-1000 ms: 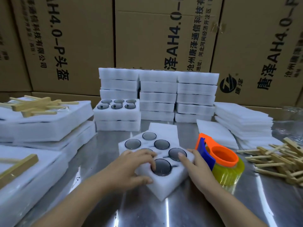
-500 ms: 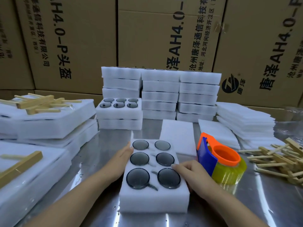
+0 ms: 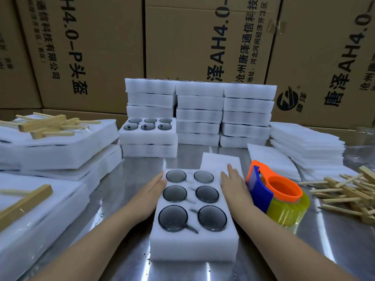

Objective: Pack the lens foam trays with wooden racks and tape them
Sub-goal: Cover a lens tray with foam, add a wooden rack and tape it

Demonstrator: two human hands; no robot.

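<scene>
A white foam tray (image 3: 193, 245) holding several dark round lenses lies lengthwise on the steel table in front of me. My left hand (image 3: 149, 192) lies flat against the tray's left side, fingers straight. My right hand (image 3: 236, 184) lies flat against its right side, fingers straight and pointing away. An orange and blue tape dispenser (image 3: 276, 196) with a yellowish tape roll stands just right of my right hand. Wooden racks (image 3: 349, 192) lie in a loose pile at the far right.
A thin foam sheet (image 3: 220, 162) lies behind the tray. Stacked foam trays (image 3: 223, 114) stand at the back, one open lens tray (image 3: 148, 130) at the left of them. Foam sheets (image 3: 304, 145) are piled at right, taped packs with wooden racks (image 3: 46, 124) at left. Cardboard boxes (image 3: 203, 37) form the back wall.
The tray was turned from a skewed angle to lie lengthwise and pulled closer. Both hands moved from its top to flat against its two sides.
</scene>
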